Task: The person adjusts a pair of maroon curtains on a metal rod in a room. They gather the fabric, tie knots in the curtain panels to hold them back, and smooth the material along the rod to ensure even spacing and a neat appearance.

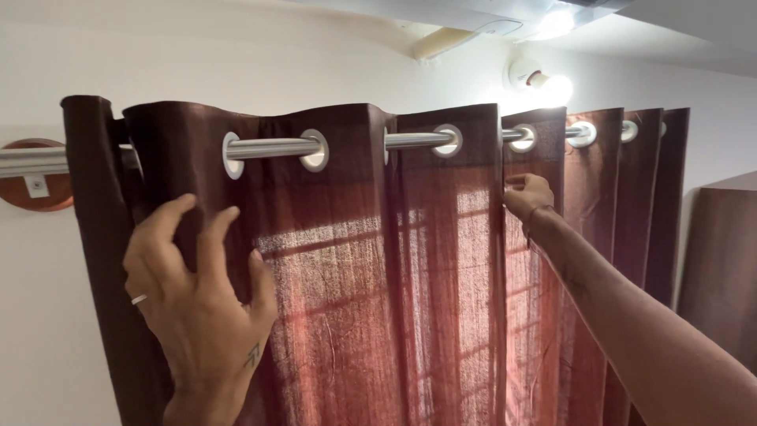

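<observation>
A dark reddish-brown curtain (355, 276) hangs by silver eyelet rings on a metal rod (272, 147). Daylight shines through its cloth. My left hand (197, 300), with a ring on one finger, is raised in front of the curtain's left folds, fingers spread and touching or nearly touching the fabric. My right hand (527, 196) reaches far to the right and pinches the edge of a curtain fold just below the rod.
A round wooden rod bracket (35, 189) sits on the white wall at left. A lit lamp (552, 85) and a ceiling light (552, 24) glow above the rod. A brown wooden cabinet (721, 268) stands at the right.
</observation>
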